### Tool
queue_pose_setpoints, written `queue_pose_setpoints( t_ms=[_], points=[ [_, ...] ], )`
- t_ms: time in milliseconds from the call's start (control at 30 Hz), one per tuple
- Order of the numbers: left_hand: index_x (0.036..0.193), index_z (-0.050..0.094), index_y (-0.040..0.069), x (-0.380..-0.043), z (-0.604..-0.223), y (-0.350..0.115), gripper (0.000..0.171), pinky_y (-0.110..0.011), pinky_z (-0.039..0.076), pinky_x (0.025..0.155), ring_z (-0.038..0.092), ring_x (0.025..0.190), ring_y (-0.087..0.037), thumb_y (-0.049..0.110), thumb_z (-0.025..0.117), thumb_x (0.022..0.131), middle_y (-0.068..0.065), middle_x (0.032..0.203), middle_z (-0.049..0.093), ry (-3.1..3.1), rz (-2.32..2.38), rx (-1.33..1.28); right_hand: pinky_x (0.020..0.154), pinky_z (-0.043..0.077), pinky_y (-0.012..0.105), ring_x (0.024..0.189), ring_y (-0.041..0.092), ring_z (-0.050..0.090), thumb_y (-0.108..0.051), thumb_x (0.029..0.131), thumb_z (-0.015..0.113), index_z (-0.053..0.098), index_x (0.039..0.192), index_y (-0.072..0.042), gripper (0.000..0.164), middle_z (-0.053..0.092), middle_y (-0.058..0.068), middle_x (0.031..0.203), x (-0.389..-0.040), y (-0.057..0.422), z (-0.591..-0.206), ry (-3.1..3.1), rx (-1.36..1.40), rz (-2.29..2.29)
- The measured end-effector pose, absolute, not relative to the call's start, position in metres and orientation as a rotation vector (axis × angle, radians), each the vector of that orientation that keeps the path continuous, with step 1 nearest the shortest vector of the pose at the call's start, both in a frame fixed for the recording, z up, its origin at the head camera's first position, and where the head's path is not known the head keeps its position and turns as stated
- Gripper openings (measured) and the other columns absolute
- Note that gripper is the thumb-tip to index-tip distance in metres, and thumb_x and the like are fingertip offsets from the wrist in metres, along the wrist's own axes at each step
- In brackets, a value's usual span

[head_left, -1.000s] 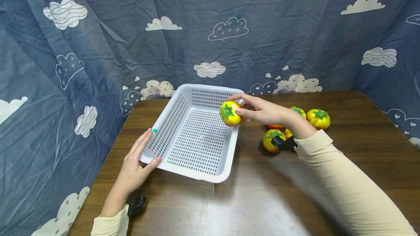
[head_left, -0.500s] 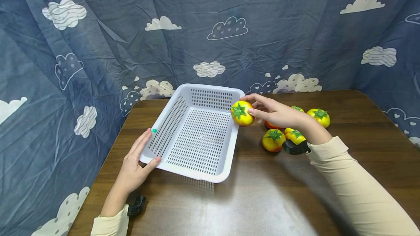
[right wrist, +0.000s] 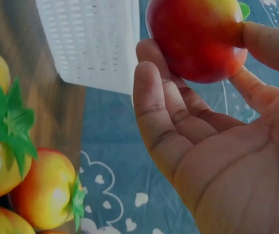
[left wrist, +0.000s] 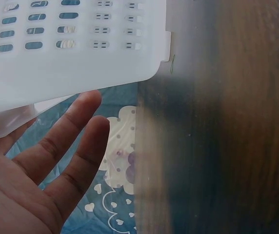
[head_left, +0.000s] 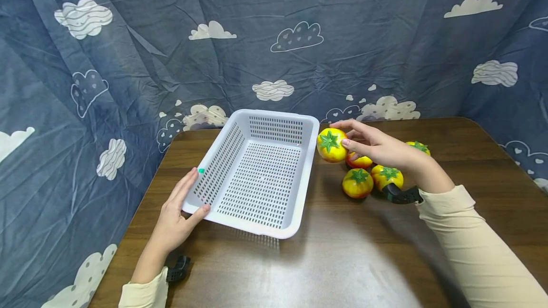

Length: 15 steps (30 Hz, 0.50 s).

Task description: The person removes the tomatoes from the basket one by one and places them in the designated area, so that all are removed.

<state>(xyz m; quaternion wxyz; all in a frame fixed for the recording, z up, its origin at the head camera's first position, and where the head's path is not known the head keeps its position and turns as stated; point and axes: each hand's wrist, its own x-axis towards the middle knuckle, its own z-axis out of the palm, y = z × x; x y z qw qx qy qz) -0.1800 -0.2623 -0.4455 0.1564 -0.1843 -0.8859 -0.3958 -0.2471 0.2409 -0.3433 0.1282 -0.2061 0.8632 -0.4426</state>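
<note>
My left hand (head_left: 173,222) holds the near left corner of a white perforated plastic basket (head_left: 299,203), thumb over the rim and fingers along the outer side. In the left wrist view two spread fingers (left wrist: 88,146) show below the basket wall (left wrist: 105,68). My right hand (head_left: 381,146) pinches a yellow-and-red toy tomato (head_left: 331,144) between thumb and fingertips, just outside the basket's right rim. Its green leafy top faces the head camera. In the right wrist view the tomato's red underside (right wrist: 193,44) shows above the curved fingers.
Several similar tomatoes lie on the brown wooden table (head_left: 334,260) below the right hand, among them a front one (head_left: 357,183), one beside it (head_left: 387,177) and one partly hidden behind the wrist (head_left: 419,147). A dark cloud-print cloth (head_left: 274,65) hangs behind the table.
My right hand has moved right with the tomato, from over the basket's right side to outside its rim. The left hand and the basket have stayed in place.
</note>
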Motion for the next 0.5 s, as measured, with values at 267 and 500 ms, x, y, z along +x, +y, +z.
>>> queue_pose_setpoints(
  t_ms=[267, 500],
  points=[
    [0.166, 0.043, 0.015, -0.18, -0.446, -0.263, 0.085, -0.001, 0.026, 0.109, 0.047, 0.148, -0.014, 0.018, 0.083, 0.091, -0.006, 0.174, 0.039, -2.566, -1.109, -0.502, 0.09, 0.061, 0.032, 0.124, 0.031, 0.064, -0.034, 0.114, 0.053, 0.038, 0.163, -0.029, 0.052, 0.061, 0.016, 0.143, -0.243, 0.253, -0.347, 2.534, -0.56, -1.31],
    [0.165, 0.043, 0.014, -0.181, -0.448, -0.264, 0.085, -0.001, 0.026, 0.11, 0.043, 0.148, -0.001, 0.018, 0.083, 0.09, -0.005, 0.174, 0.04, -2.558, -1.103, -0.507, 0.09, 0.059, 0.037, 0.128, 0.032, 0.061, -0.032, 0.114, 0.052, 0.039, 0.163, -0.028, 0.051, 0.061, 0.015, 0.145, -0.241, 0.264, -0.349, 2.582, -0.586, -1.265]
  ],
)
